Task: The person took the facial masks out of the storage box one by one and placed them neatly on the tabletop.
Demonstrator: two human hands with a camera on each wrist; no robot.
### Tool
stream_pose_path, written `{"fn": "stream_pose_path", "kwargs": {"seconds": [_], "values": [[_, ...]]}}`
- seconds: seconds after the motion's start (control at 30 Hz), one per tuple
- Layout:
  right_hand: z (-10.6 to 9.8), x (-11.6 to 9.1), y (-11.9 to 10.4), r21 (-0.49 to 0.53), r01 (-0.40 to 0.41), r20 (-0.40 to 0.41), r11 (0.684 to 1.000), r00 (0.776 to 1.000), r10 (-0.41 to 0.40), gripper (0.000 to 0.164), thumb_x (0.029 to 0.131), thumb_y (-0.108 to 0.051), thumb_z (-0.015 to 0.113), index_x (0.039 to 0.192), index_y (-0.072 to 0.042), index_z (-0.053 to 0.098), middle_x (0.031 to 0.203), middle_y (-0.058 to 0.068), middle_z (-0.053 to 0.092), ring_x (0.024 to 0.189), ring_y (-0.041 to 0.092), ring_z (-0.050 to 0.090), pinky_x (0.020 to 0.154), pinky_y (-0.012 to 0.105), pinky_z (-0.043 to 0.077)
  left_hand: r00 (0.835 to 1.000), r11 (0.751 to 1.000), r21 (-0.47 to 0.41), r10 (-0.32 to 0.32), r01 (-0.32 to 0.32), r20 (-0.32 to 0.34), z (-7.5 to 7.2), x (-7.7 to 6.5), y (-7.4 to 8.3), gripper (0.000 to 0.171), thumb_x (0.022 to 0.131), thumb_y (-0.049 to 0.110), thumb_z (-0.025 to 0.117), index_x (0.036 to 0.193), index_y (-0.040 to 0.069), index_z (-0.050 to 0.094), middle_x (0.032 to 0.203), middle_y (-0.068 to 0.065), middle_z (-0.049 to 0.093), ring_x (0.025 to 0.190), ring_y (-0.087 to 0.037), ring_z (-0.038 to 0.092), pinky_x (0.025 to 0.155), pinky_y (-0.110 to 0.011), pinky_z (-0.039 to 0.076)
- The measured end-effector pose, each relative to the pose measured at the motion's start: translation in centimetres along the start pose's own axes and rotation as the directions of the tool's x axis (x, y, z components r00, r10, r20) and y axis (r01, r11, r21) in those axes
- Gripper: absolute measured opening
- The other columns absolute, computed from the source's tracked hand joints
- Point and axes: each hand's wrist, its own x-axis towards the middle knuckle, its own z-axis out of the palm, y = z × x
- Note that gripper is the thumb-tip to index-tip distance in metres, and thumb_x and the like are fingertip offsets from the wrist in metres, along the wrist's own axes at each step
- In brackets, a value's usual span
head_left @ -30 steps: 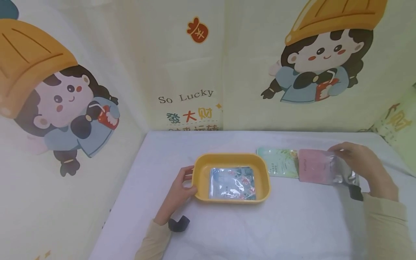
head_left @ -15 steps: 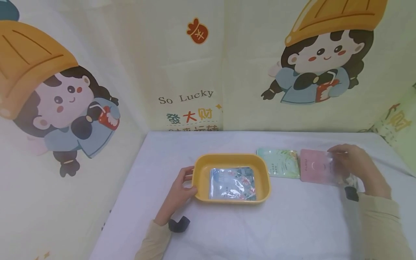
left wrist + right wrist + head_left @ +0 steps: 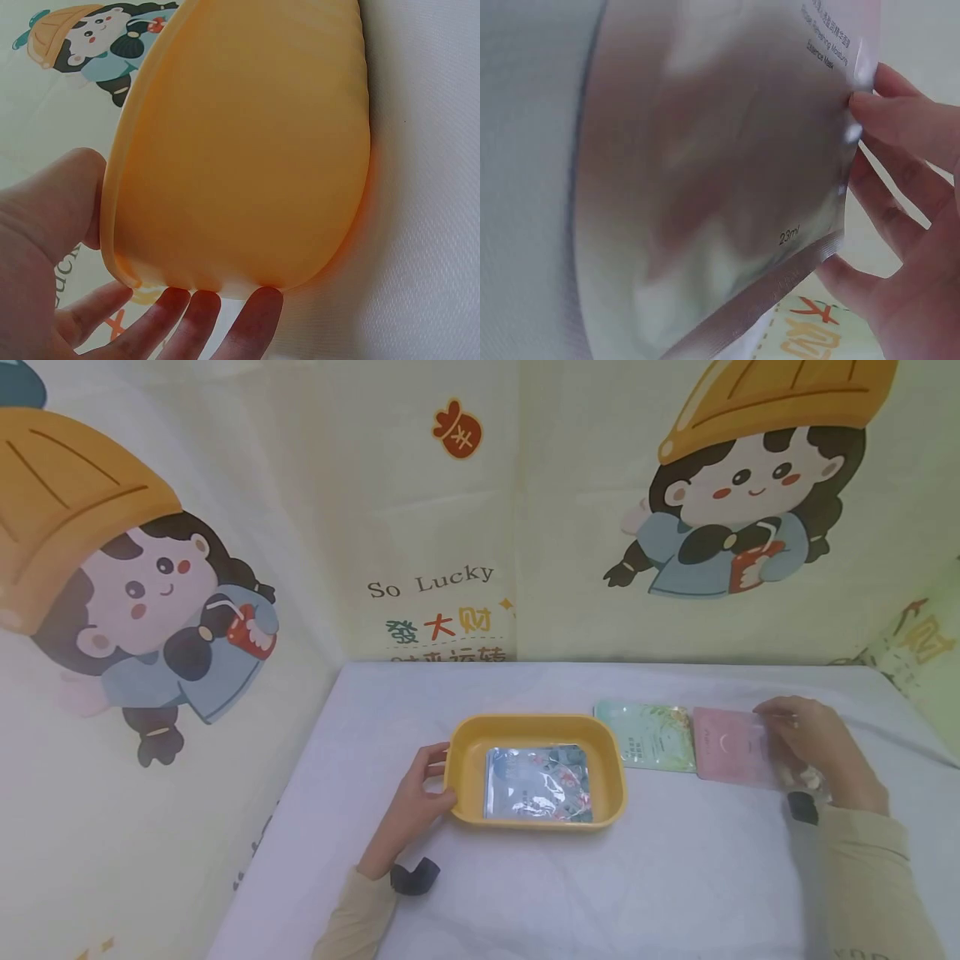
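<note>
Tray (image 3: 471, 777): blue pack (image 3: 536, 783) inside.
Left hand (image 3: 415, 795): holds tray's end.
Pink pack (image 3: 726, 745): beside green pack (image 3: 651, 737).
Right hand (image 3: 825, 745): pinches pink pack's edge, perhaps for lifting or laying; next needs gentle fingers.

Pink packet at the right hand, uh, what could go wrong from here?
The pink packet might slip or swing, since the right hand pinches it near one edge. It could also nudge the green packet close beside it. And the yellow tray might shift if the left hand, gripping just one end, moves.
</note>
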Motion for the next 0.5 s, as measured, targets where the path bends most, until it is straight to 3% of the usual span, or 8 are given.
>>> {"fn": "stream_pose_path", "kwargs": {"seconds": [0.13, 0.27, 0.43, 0.5], "values": [[-0.1, -0.2, -0.4, 0.021, -0.072, 0.059, 0.997, 0.996, 0.07, 0.028, 0.093, -0.001, 0.056, 0.119, 0.006, 0.062, 0.126, 0.036, 0.056, 0.115, 0.052, 0.048, 0.094, 0.071, 0.036, 1.0, 1.0, 0.005, -0.01, 0.011, -0.004, 0.0, -0.1, 0.2, 0.067, 0.081, 0.01, 0.065, 0.142, 0.026, 0.044, 0.142, -0.001, 0.05, 0.126, -0.025, 0.053, 0.091, -0.041, 0.057], [-0.3, -0.5, -0.9, 0.049, -0.213, 0.167, 0.976, 0.965, 0.202, 0.037, 0.096, -0.011, 0.056, 0.131, 0.001, 0.055, 0.14, 0.034, 0.044, 0.118, 0.05, 0.039, 0.095, 0.072, 0.035, 1.0, 1.0, 0.015, -0.007, 0.008, -0.013, 0.1, -0.1, 0.2, 0.067, 0.08, 0.01, 0.065, 0.142, 0.025, 0.044, 0.143, -0.001, 0.05, 0.126, -0.026, 0.053, 0.091, -0.041, 0.057], [-0.4, -0.9, -1.1, 0.064, -0.287, 0.221, 0.956, 0.938, 0.267, 0.041, 0.097, -0.015, 0.055, 0.135, -0.001, 0.05, 0.144, 0.034, 0.037, 0.116, 0.048, 0.038, 0.089, 0.069, 0.04, 1.0, 1.0, 0.02, -0.012, 0.013, -0.014, 0.1, -0.1, 0.1, 0.066, 0.081, 0.01, 0.065, 0.141, 0.026, 0.044, 0.142, -0.001, 0.05, 0.126, -0.025, 0.053, 0.091, -0.041, 0.057], [-0.4, -0.9, -1.1, 0.06, -0.285, 0.227, 0.957, 0.937, 0.265, 0.041, 0.097, -0.015, 0.054, 0.135, 0.0, 0.05, 0.143, 0.034, 0.038, 0.115, 0.048, 0.039, 0.087, 0.066, 0.042, 1.0, 1.0, 0.016, -0.005, 0.005, -0.011, 0.0, -0.1, 0.1, 0.066, 0.081, 0.01, 0.065, 0.141, 0.026, 0.044, 0.142, -0.001, 0.05, 0.126, -0.026, 0.053, 0.091, -0.041, 0.057]]}}
